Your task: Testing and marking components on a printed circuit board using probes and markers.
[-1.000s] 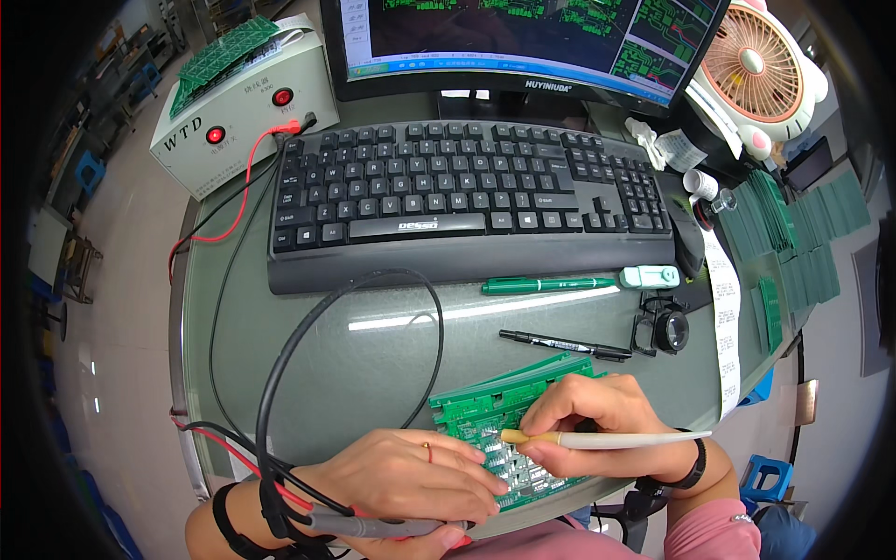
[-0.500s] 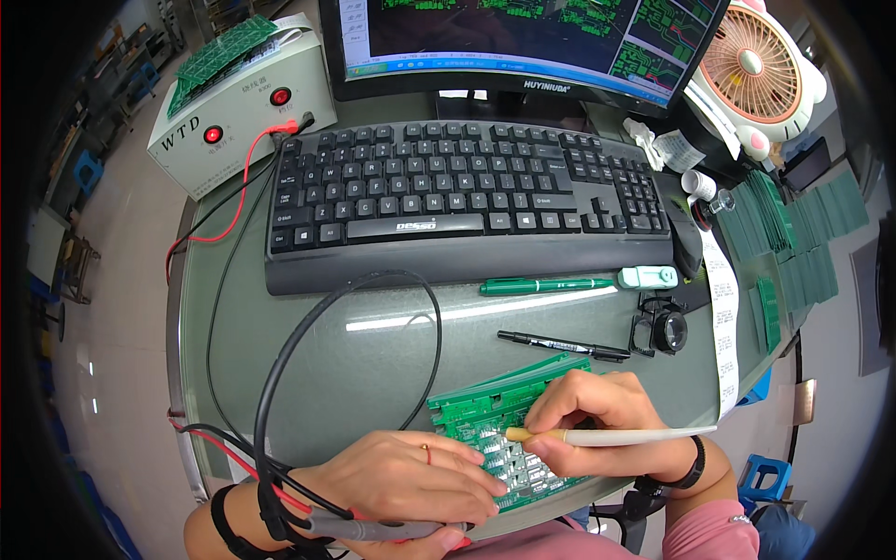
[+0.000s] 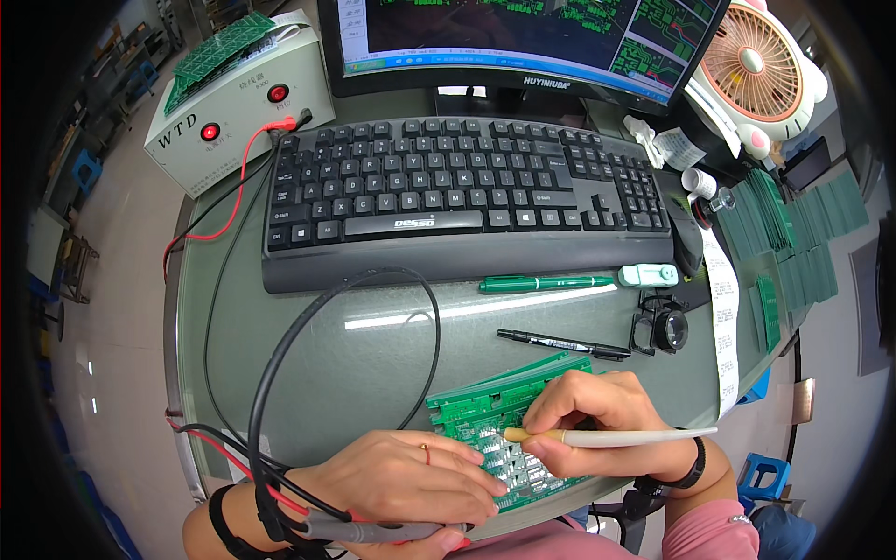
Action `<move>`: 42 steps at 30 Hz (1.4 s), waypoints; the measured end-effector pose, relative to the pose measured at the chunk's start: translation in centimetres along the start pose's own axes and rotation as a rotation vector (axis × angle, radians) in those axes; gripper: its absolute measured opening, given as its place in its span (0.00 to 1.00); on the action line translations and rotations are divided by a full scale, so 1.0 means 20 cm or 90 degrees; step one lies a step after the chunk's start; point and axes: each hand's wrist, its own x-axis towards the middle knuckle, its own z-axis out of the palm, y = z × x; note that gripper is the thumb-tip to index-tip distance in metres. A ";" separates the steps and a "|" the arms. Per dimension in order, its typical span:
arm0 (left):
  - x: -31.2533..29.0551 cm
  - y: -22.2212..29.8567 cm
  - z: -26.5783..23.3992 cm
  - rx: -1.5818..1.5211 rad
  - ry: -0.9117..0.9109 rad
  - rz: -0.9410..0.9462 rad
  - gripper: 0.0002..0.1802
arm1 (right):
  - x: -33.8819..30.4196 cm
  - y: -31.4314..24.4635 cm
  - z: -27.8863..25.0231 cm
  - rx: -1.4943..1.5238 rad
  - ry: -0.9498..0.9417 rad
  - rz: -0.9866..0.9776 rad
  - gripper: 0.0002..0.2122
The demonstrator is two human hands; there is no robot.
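My left hand (image 3: 401,481) lies flat over the near left part of a green circuit board (image 3: 509,411), fingers spread and pressing down on it, with a grey test probe (image 3: 373,532) lying under the palm at the desk's near edge; I cannot tell whether the palm actually clamps the probe. Black and red leads (image 3: 280,392) loop from my wrist across the glass desk (image 3: 373,345) toward a pale grey tester box (image 3: 238,103) at the far left. My right hand (image 3: 607,420) pinches a slim cream-coloured stylus (image 3: 616,436) between thumb and fingers, the grip pressed together around its shaft, the tip resting on the board's rows of components just beside my left fingertips. The board sits at the near edge of the desk, under both hands, tilted a little to the right. Beyond it lie a black marker (image 3: 565,345), a green pen (image 3: 546,283), a small black magnifier loupe (image 3: 665,327) and a black keyboard (image 3: 467,196) below a monitor (image 3: 523,37). A small desk fan (image 3: 751,70) stands at the far right, near a stack of green boards (image 3: 793,243)
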 end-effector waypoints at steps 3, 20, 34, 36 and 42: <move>0.00 0.00 0.00 0.006 0.005 -0.001 0.18 | 0.00 -0.01 -0.01 0.006 -0.010 0.003 0.08; 0.00 -0.01 0.01 0.041 0.025 0.028 0.13 | 0.01 0.00 -0.01 -0.040 -0.023 -0.013 0.08; 0.00 0.00 0.01 0.013 0.028 0.008 0.18 | 0.00 0.00 0.00 -0.033 -0.001 -0.002 0.08; 0.01 0.00 0.01 0.013 0.032 0.014 0.18 | 0.00 0.01 0.03 -0.078 0.018 -0.048 0.09; 0.02 0.01 0.00 0.006 0.030 0.012 0.17 | -0.03 0.04 0.10 -0.202 0.097 -0.160 0.12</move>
